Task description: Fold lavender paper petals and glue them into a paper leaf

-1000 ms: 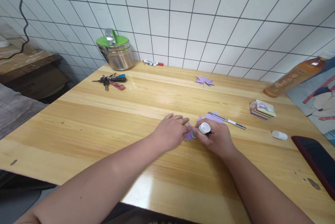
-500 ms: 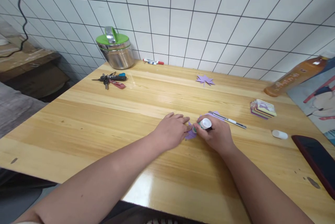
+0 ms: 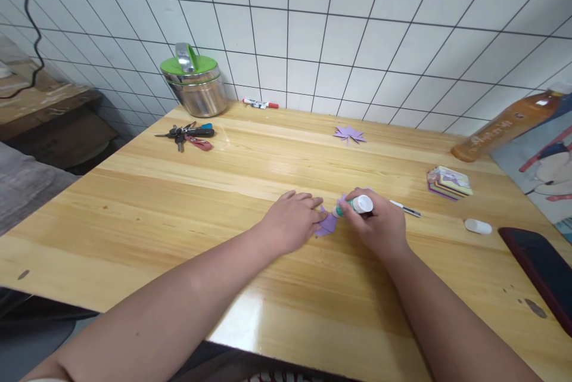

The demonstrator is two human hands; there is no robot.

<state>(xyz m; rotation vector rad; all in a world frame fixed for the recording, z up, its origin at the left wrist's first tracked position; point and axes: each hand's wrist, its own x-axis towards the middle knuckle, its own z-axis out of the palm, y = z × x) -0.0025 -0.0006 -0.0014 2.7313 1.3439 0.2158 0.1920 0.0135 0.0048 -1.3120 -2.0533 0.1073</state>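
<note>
Across the wooden table (image 3: 179,203), white lettering on the orange drink bottle (image 3: 504,124), too blurred to read. Left hand (image 3: 292,224) flat, fingers slightly spread, pinning purple paper (image 3: 328,225); right hand (image 3: 382,224) curled around the green-labelled glue stick (image 3: 361,204) at the paper's edge, tipped further over than before, hiding more of the craft knife (image 3: 409,210).

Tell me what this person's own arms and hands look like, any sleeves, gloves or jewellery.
The left hand and right hand are bare; no gloves, rings or watch show. The left forearm and right forearm are uncovered. A pale edge at bottom left may be a sleeve.
</note>
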